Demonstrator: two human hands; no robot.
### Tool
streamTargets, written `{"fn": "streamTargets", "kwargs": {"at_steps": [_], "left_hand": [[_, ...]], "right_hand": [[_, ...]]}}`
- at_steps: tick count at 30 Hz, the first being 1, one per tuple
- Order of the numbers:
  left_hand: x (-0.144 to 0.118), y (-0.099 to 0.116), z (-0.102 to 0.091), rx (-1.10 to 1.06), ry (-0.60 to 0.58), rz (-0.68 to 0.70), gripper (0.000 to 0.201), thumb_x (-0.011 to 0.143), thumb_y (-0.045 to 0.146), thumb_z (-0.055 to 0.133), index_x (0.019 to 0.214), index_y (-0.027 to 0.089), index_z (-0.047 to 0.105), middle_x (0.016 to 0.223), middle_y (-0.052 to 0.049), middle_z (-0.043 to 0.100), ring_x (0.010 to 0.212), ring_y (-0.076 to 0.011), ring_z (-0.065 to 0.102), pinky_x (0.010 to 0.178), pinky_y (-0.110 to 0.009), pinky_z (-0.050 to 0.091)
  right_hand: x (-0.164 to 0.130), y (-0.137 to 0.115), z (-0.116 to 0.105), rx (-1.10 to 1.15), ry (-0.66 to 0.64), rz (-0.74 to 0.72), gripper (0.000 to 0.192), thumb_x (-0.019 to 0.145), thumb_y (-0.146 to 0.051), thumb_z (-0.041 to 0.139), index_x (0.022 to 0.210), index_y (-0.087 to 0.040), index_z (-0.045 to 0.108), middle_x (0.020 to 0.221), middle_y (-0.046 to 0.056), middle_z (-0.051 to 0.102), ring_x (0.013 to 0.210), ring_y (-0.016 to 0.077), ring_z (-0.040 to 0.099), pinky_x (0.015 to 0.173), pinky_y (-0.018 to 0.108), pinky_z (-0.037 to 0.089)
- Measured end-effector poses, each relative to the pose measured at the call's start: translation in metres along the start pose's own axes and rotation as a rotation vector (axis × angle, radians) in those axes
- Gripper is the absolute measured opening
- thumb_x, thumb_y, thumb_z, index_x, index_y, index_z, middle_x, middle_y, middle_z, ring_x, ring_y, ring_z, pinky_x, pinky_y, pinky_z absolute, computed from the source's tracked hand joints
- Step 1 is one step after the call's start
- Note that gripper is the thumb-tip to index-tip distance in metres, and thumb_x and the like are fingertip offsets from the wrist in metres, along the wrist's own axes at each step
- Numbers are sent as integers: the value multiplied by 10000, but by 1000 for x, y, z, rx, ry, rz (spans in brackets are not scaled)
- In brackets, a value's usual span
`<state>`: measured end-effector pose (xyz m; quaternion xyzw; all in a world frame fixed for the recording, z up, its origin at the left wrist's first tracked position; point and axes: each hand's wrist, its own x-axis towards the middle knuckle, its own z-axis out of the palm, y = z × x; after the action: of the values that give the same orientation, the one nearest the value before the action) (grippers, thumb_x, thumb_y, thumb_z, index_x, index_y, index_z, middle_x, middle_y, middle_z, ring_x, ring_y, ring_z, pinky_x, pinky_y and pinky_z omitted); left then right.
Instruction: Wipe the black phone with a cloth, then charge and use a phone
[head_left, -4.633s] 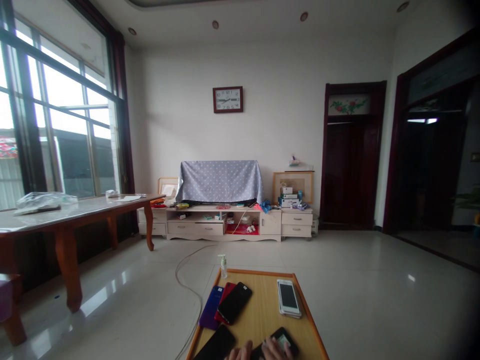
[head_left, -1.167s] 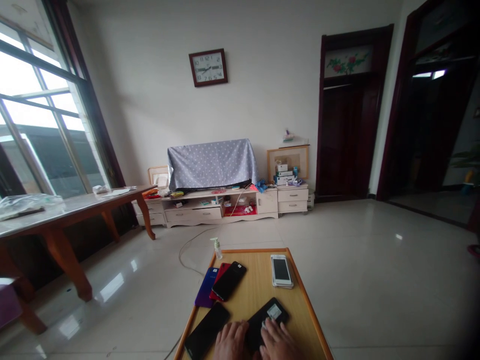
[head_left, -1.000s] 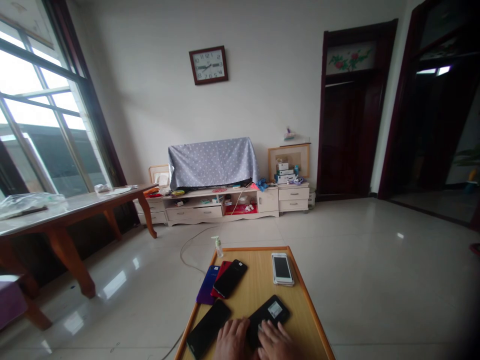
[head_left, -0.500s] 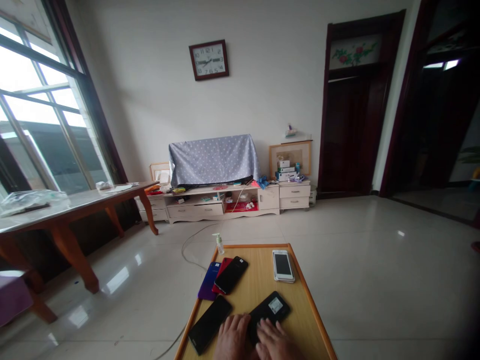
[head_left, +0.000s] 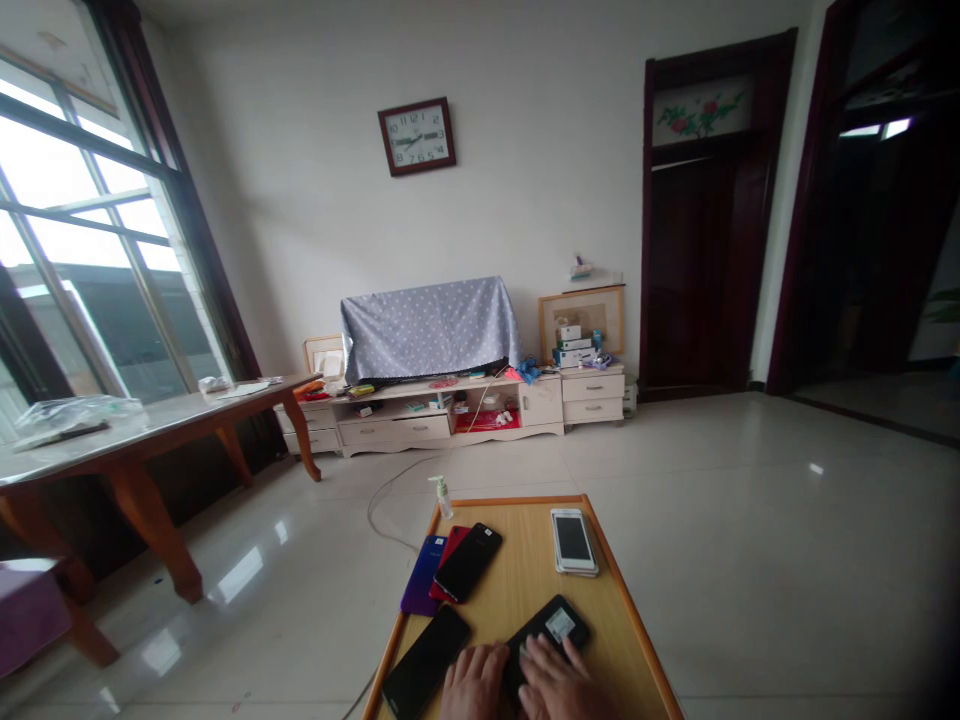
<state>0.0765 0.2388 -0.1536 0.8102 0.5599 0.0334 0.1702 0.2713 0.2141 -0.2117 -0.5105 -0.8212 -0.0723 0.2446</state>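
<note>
Both hands lay flat on a black phone with a white sticker (head_left: 546, 635) at the near end of the low wooden desk (head_left: 525, 590): left hand (head_left: 472, 682) steadying, right hand (head_left: 553, 680) fingers spread over it, neither clenched. Judged mid-handling; next needs a firm grip.

Both hands, left hand (head_left: 474, 685) and right hand (head_left: 556, 684), are cut off by the frame's bottom edge, partly covering a black phone (head_left: 553, 628).
</note>
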Motion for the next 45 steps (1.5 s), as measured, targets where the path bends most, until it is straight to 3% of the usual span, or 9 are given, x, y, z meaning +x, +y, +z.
{"fn": "streamTargets", "kwargs": {"at_steps": [4, 11, 13, 19, 25, 33, 40, 42, 45], "left_hand": [[1, 0, 3, -20, 28, -4, 748, 693, 485, 705, 1407, 295, 585, 1460, -48, 600, 1348, -322, 498, 1106, -393, 386], [6, -5, 7, 7, 10, -30, 549, 889, 380, 471, 1426, 315, 570, 1439, -36, 619, 1332, -284, 526, 1094, -392, 400], [4, -3, 4, 0, 0, -23, 571, 886, 404, 473, 1441, 298, 555, 1434, -50, 619, 1333, -290, 523, 1096, -393, 399], [0, 0, 5, -40, 64, -5, 860, 700, 495, 662, 1492, 206, 489, 1404, -110, 632, 1307, -333, 533, 1107, -389, 398], [4, -4, 18, -56, 134, -35, 695, 838, 271, 430, 1528, 186, 437, 1450, -104, 612, 1313, -269, 554, 1099, -372, 410], [-9, 5, 4, -64, 203, 56, 848, 685, 443, 659, 1487, 224, 491, 1345, -122, 672, 1251, -343, 579, 1046, -397, 437], [-6, 5, 0, -43, 79, 11, 769, 749, 419, 572, 1477, 184, 493, 1403, -129, 630, 1289, -307, 555, 1092, -380, 408], [-9, 10, -4, -36, 76, 2, 790, 725, 429, 592, 1469, 182, 497, 1406, -126, 623, 1291, -306, 546, 1100, -380, 399], [-15, 19, -12, -42, 104, -8, 801, 681, 430, 641, 1436, 188, 526, 1385, -115, 632, 1292, -306, 536, 1113, -383, 381]], "right_hand": [[8, 20, -29, -87, -13, 239, 485, 1066, -440, 354, 1327, -195, 680, 1386, 127, 633, 1279, 313, 619, 1059, 473, 517], [2, -2, 36, -103, 205, -208, 345, 1003, -466, 542, 1242, -301, 728, 1238, 24, 730, 1054, 212, 746, 893, 267, 576], [5, -3, 28, -55, 137, -155, 356, 1024, -456, 498, 1265, -307, 713, 1267, 17, 718, 1103, 221, 728, 966, 319, 562], [24, 16, -33, 37, -86, 356, 494, 1063, -468, 329, 1386, -249, 632, 1456, 103, 582, 1385, 342, 514, 1176, 644, 342], [34, -17, -14, 262, -291, 124, 450, 1019, -430, 460, 1407, -262, 614, 1475, 94, 550, 1388, 314, 512, 1193, 555, 368], [27, 22, -33, 64, -118, 395, 515, 1056, -443, 321, 1426, -212, 595, 1499, 133, 531, 1427, 354, 459, 1200, 682, 258], [6, -6, 9, 107, -177, 1, 429, 968, -449, 562, 1340, -265, 674, 1387, 90, 619, 1252, 295, 641, 1083, 412, 505], [1, 0, 1, 104, -142, 14, 423, 990, -444, 530, 1355, -274, 660, 1391, 82, 625, 1266, 281, 633, 1112, 422, 477], [-6, 20, -23, 31, -69, 213, 446, 1040, -418, 417, 1408, -263, 613, 1467, 95, 574, 1360, 300, 549, 1165, 515, 407]]}}
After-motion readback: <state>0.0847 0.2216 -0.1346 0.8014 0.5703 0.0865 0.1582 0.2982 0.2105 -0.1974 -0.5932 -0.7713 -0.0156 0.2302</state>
